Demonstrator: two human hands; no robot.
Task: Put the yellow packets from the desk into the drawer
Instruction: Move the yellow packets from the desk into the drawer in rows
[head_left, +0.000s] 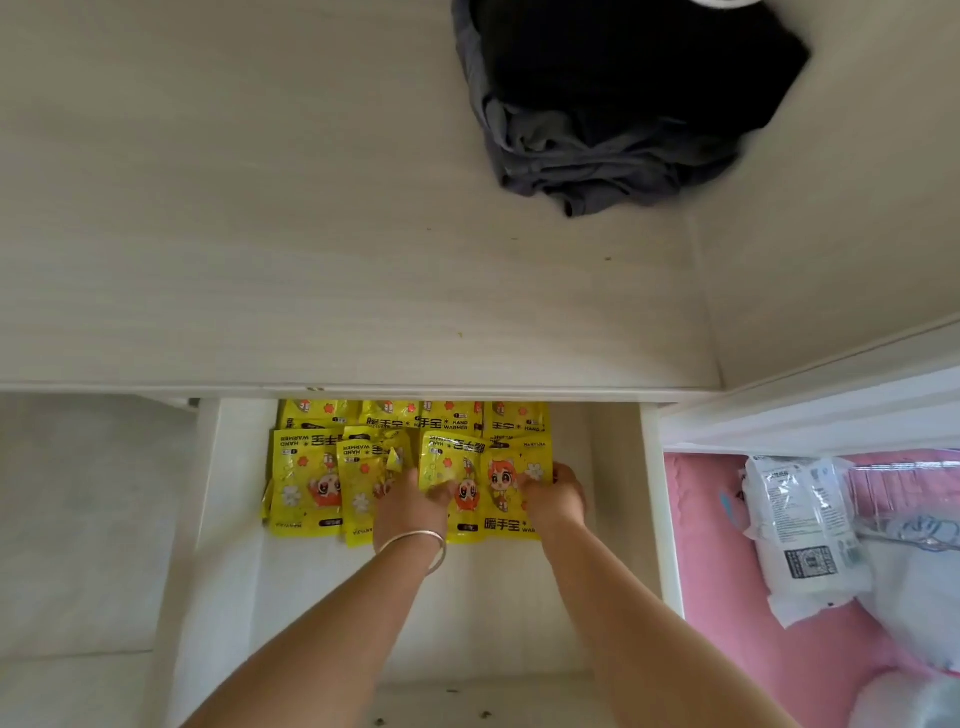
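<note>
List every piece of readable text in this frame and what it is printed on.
"HAND WARMER": yellow packets in the drawer, upside down on several.
"暖手宝": same packets, large characters, clearest on the one under the right hand.
Small brand line along packet edges: too blurred to read.
White package at right: print and code block too small to read.
Left hand: plain bangle, no text.
</note>
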